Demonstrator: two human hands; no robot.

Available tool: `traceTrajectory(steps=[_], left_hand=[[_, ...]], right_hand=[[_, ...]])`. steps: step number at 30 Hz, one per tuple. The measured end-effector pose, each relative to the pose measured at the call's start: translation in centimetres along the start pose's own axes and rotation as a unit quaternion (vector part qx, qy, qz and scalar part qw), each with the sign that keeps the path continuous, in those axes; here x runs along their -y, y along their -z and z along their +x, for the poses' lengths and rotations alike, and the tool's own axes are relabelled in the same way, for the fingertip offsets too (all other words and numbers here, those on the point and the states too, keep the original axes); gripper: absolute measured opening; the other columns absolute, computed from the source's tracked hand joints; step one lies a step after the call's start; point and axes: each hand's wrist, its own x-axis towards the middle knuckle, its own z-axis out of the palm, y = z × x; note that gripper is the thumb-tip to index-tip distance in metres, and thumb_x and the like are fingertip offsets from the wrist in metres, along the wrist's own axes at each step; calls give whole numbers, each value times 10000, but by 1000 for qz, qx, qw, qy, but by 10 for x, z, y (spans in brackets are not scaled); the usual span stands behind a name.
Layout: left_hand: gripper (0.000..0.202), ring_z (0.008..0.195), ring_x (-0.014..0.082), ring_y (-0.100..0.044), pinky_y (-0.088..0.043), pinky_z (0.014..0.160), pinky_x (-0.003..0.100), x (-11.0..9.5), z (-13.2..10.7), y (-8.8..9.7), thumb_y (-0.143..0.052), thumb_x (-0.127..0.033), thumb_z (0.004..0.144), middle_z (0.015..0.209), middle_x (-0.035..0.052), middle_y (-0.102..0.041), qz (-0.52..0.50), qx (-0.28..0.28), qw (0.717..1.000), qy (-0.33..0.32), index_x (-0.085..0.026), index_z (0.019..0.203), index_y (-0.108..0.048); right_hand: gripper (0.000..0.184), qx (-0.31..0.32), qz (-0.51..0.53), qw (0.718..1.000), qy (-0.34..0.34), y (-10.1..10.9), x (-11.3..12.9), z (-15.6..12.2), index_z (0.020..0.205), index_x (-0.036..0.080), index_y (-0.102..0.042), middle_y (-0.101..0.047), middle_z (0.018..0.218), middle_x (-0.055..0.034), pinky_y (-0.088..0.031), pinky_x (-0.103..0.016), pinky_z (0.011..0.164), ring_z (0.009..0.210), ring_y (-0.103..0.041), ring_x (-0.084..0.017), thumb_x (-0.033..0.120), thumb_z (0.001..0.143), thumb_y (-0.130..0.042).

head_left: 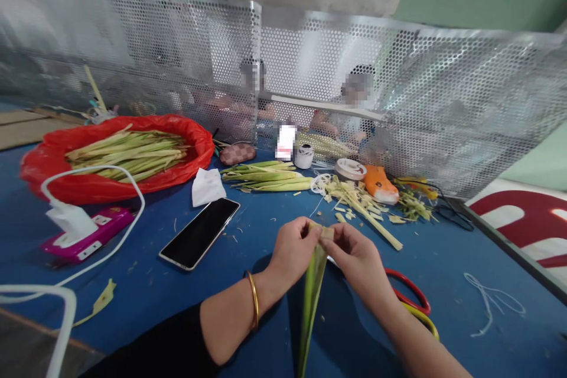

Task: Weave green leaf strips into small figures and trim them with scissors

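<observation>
Both my hands pinch the top end of a long green leaf bundle (312,295) that hangs down toward the table's near edge. My left hand (295,248), with a gold bangle at its wrist, grips the bundle from the left. From the right, my right hand (357,251) closes thumb and fingers on the pale flap at its top. Partly hidden under my right forearm lie scissors with red and yellow handles (414,301). Beyond my hands are cut leaf scraps (354,201) and a pile of green leaf strips (270,177).
A red plastic bag (44,165) full of leaf strips stands at the left. Nearer are a phone (200,233), a tissue (208,187) and a magenta power strip (104,233) with a white cable. A perforated metal screen (310,41) crosses the back; two people sit behind it.
</observation>
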Motion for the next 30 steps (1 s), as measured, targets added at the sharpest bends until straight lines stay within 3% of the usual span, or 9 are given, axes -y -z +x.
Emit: traceTrajectory(steps=[3, 9, 11, 15, 17, 25, 27, 30], left_hand=[[191, 615, 137, -505, -357, 581, 244, -1, -1, 1, -527, -294, 800, 640, -5, -591, 12, -2, 1000, -12, -175, 665, -590], [217, 590, 129, -482, -358, 560, 237, 0, 0, 0, -525, -330, 809, 608, -22, -558, -35, 15, 999, -10, -179, 659, -567], [193, 597, 130, -488, -364, 566, 237, 2, 0, -1, -524, -302, 798, 615, -20, -565, -29, 3, 1000, -11, -180, 654, -560], [156, 636, 140, -514, -371, 597, 242, 5, 1, -1, -513, -271, 788, 665, -2, -602, 9, -27, 999, -24, -182, 672, -569], [178, 626, 138, -499, -357, 587, 242, 4, 1, 0, -511, -291, 798, 649, -7, -584, 11, -29, 999, -25, -184, 665, -560], [203, 581, 121, -448, -337, 551, 231, 6, 3, 0, -522, -320, 798, 600, -31, -528, -17, -27, 999, -5, -181, 655, -560], [165, 578, 119, -450, -337, 545, 227, 8, 4, 1, -521, -278, 780, 600, -32, -532, -15, -31, 999, -4, -182, 650, -557], [132, 594, 125, -476, -351, 565, 233, 8, 6, 3, -504, -230, 767, 620, -23, -561, 11, -49, 999, -19, -182, 671, -581]], right_hand=[[276, 3, 8, 1000, -12, -1, 0, -2, 674, 199, -544, -506, 571, 29, -364, -237, 479, 521, -449, -131, 427, 805, -627], [164, -54, -143, 976, 155, 0, 12, -14, 731, 223, -589, -594, 665, -8, -433, -267, 616, 614, -538, -164, 315, 864, -561], [140, -47, -120, 983, 129, -2, 12, -14, 749, 220, -582, -599, 678, -11, -440, -266, 607, 618, -542, -165, 315, 850, -570], [174, 15, -43, 999, -5, -7, 5, -10, 719, 203, -546, -555, 624, 11, -389, -244, 498, 549, -488, -145, 348, 804, -589], [223, 20, -45, 999, -18, -8, 2, -10, 649, 210, -496, -487, 561, 35, -346, -232, 465, 509, -436, -126, 343, 809, -578], [122, -31, -175, 968, 179, -6, 13, -23, 769, 228, -561, -600, 685, -3, -424, -250, 603, 614, -551, -155, 265, 882, -532], [88, -12, -162, 976, 143, -8, 13, -22, 798, 229, -558, -612, 701, -9, -429, -254, 597, 622, -564, -165, 286, 865, -551], [169, 41, -121, 991, 31, -10, 8, -18, 717, 224, -523, -551, 602, 16, -378, -245, 505, 541, -505, -154, 337, 836, -564]])
